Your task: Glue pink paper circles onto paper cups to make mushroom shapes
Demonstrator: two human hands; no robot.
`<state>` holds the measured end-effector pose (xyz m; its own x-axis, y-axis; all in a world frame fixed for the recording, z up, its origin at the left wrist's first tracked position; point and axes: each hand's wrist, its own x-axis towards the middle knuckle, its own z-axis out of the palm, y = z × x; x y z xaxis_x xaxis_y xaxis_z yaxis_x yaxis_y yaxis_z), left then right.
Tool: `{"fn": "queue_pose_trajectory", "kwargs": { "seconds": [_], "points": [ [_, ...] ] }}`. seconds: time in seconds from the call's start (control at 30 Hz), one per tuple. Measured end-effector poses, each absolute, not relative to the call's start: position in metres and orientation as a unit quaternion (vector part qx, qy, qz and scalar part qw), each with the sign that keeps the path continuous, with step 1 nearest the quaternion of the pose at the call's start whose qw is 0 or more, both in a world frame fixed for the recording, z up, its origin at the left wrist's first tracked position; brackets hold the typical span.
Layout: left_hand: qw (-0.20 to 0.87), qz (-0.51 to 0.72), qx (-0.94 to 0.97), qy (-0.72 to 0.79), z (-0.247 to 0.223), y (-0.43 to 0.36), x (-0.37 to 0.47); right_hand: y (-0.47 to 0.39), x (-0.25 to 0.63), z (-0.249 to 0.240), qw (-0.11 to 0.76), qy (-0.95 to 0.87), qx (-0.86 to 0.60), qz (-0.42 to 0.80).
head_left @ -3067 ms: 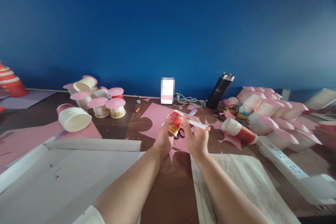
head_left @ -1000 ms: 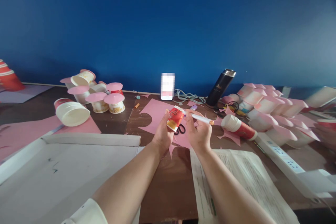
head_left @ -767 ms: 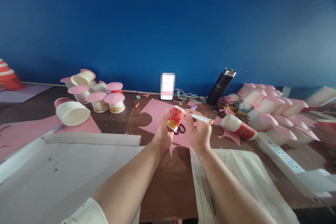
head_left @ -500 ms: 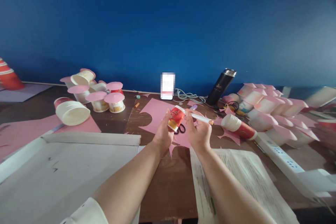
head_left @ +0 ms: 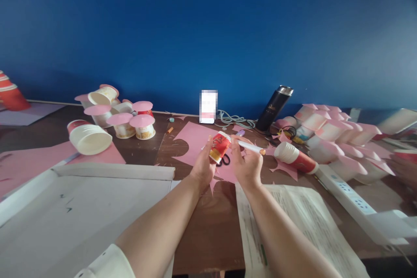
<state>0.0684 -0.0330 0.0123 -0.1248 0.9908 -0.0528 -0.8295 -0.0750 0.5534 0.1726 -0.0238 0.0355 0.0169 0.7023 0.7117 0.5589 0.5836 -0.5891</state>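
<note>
My left hand [head_left: 203,166] grips a red paper cup [head_left: 220,145] with white edges and a yellow print, tilted over the middle of the table. In my right hand [head_left: 249,166] is a white pen [head_left: 249,144] with an orange end, its front pointing left at the cup's side. Whether its tip touches the cup I cannot tell. Under both hands lies a pink paper sheet [head_left: 190,135] with rounded cut-outs. Black scissor handles [head_left: 224,160] show just behind the cup, the rest hidden.
Paper cups topped with pink discs [head_left: 142,120] stand at the left. Pink-topped cups [head_left: 335,130] crowd the right, near a cup stack [head_left: 296,157] and a power strip [head_left: 345,191]. A black flask [head_left: 273,108] and a phone [head_left: 207,106] are by the wall. A shallow white box [head_left: 114,173] lies front left.
Both hands keep nearly the same place, with the cup and the pen still held. Only a very slight shift of the cup and the pen shows.
</note>
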Motion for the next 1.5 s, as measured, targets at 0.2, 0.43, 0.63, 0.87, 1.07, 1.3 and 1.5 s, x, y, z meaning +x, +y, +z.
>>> {"fn": "queue_pose_trajectory", "kwargs": {
  "seconds": [0.2, 0.43, 0.63, 0.87, 1.07, 1.3, 1.5],
  "points": [
    [0.641, 0.71, 0.173, 0.236, 0.0129, -0.0334, 0.0678, -0.0245, 0.1721, 0.0364, 0.547, -0.697, -0.459, 0.06],
    [0.638, 0.718, 0.155, 0.231, 0.0127, -0.0322, 0.0682, -0.0239, 0.1732, 0.0366, 0.542, -0.702, -0.46, 0.056],
    [0.639, 0.712, 0.168, 0.236, 0.0135, -0.0331, 0.0681, -0.0239, 0.1735, 0.0353, 0.553, -0.697, -0.452, 0.059],
    [0.643, 0.707, 0.185, 0.229, 0.013, -0.0338, 0.0673, -0.0248, 0.1732, 0.0362, 0.548, -0.7, -0.453, 0.063],
    [0.642, 0.712, 0.164, 0.234, 0.0132, -0.0332, 0.0678, -0.0238, 0.1732, 0.0356, 0.549, -0.699, -0.453, 0.066],
    [0.638, 0.714, 0.163, 0.237, 0.0163, -0.034, 0.0672, -0.0254, 0.1717, 0.0393, 0.551, -0.699, -0.454, 0.048],
    [0.635, 0.722, 0.158, 0.227, 0.0154, -0.0342, 0.0669, -0.0258, 0.1707, 0.0397, 0.554, -0.696, -0.454, 0.05]
  ]
}}
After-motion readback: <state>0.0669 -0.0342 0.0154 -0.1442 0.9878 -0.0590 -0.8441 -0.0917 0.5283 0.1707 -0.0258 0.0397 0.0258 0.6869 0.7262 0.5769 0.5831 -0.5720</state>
